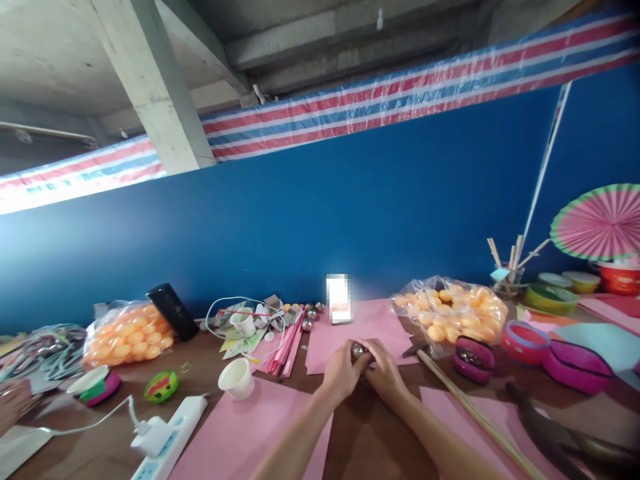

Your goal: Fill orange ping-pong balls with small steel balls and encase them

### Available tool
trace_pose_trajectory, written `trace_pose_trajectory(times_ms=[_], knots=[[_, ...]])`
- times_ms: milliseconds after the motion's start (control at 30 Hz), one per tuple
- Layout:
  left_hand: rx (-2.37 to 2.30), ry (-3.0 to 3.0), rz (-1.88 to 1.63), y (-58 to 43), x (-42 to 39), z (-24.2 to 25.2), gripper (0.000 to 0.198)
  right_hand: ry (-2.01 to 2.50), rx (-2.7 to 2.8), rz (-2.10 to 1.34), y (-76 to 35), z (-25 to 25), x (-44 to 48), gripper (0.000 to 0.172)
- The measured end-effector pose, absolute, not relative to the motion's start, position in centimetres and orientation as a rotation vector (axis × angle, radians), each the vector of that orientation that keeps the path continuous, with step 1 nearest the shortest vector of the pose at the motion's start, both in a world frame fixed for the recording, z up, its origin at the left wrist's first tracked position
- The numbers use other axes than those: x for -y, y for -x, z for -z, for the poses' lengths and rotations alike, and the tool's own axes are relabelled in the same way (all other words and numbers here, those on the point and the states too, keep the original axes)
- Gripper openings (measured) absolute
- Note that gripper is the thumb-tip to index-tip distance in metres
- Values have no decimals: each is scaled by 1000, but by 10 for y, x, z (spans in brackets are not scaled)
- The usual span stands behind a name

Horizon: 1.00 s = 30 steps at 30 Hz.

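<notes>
My left hand [343,368] and my right hand [383,368] meet near the middle of the table. Both are closed around a shiny silver ball [357,350], whose top shows between the fingers. Whether more balls lie under my palms is hidden. Just beyond my hands is a stack of pink paper [375,327]. Several similar silver balls [311,312] sit at that stack's left edge. Another pink sheet [265,427] lies beside my left forearm, with a white paper cup [237,379] on its far edge.
Bags of orange balls stand left [131,333] and right [453,313]. A wooden stick [475,407] and a dark curved tool [550,427] lie right of my forearm. A power strip [173,437] with a plugged-in charger is at front left. Another person's hand [14,400] shows at far left.
</notes>
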<state>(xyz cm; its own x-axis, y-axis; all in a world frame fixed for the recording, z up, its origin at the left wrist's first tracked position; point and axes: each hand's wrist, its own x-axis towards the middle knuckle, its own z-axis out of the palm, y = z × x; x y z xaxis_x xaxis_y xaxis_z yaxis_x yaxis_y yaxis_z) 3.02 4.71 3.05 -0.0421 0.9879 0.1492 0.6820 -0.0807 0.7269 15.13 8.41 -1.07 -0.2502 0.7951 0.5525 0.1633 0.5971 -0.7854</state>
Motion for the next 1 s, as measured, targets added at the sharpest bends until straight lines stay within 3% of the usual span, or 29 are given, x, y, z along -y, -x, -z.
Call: trace_pose_trajectory(times_ms=[233,1000], knots=[[-1759,-1831,-940,-35,-46,-31,33,823,1747,-732,-151,7,-85,34],[-1347,-1528,-1295,-33,-52,-32,29,783,1703,-789,-154,15,-91,40]])
